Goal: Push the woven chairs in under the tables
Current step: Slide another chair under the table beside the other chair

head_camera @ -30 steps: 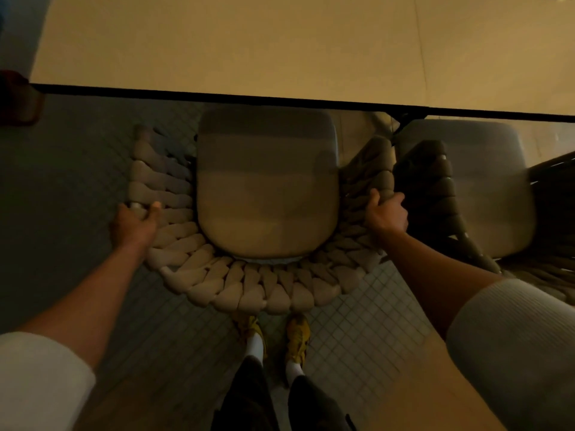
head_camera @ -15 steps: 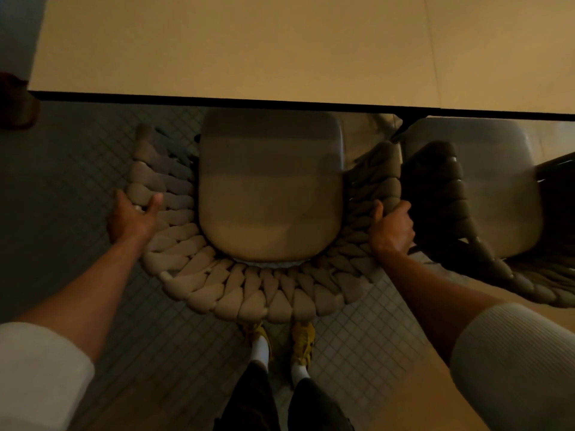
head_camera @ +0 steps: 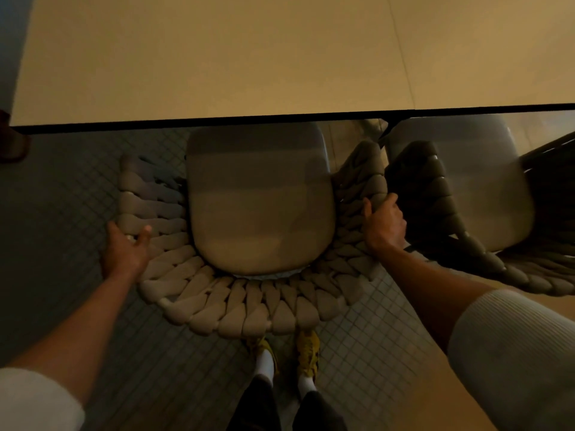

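At the far left edge, a dark brown object (head_camera: 11, 144) stands on the tiled floor (head_camera: 62, 197) beside the corner of the counter (head_camera: 217, 123); we cannot tell what it is. The counter's pale top fills the upper part of the view and ends in a thin dark rim.

The left forearm comes out of a light sleeve (head_camera: 31, 399) and reaches up to the left grip (head_camera: 126, 250). This grip is spread. The thumb lies on the inner side of the rim and the fingers (head_camera: 111, 227) run along its outer side, so the rim sits in the fork between them.

The light woven chair (head_camera: 249, 315) faces the counter in the middle of the view. Its thick braided rim curves around a beige seat cushion (head_camera: 261, 213). The front edge of the cushion is under the counter rim, while the arms and back remain out over the floor. Below the chair back we see two yellow shoes (head_camera: 308, 353) with white socks and dark trousers.

The right grip (head_camera: 384, 225) clasps the chair's right arm, with the thumb inside and the fingers curled over the top of the braid.

Just beside it stands a dark woven chair (head_camera: 435, 197), angled, with the front of its seat also under the counter. The right sleeve (head_camera: 513, 353) fills the lower right corner.
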`<state>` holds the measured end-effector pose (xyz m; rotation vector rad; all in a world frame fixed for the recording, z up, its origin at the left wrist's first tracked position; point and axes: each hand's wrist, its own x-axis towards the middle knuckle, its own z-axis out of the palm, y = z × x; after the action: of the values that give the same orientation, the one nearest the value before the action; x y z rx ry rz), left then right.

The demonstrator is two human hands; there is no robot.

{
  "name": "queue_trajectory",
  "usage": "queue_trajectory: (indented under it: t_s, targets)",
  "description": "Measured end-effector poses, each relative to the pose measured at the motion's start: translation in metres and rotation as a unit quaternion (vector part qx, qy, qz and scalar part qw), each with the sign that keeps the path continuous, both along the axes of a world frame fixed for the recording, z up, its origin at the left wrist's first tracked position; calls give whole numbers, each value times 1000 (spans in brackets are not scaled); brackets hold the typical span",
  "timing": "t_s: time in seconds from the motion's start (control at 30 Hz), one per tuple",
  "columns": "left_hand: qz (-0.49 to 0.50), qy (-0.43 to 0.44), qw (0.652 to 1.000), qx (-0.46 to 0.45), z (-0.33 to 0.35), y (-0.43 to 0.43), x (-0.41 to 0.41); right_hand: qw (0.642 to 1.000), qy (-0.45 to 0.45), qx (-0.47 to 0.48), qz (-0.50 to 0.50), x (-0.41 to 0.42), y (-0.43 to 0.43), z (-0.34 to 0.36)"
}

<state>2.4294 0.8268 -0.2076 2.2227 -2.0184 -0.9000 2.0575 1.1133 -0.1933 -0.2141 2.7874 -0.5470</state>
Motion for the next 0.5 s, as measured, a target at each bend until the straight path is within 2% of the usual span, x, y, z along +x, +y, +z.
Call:
queue_trajectory:
  t_s: [0.5]
  targets:
    - [-4, 22, 1000, -18, 2, -16, -19, 999, -14, 19, 21, -35, -21, -9]
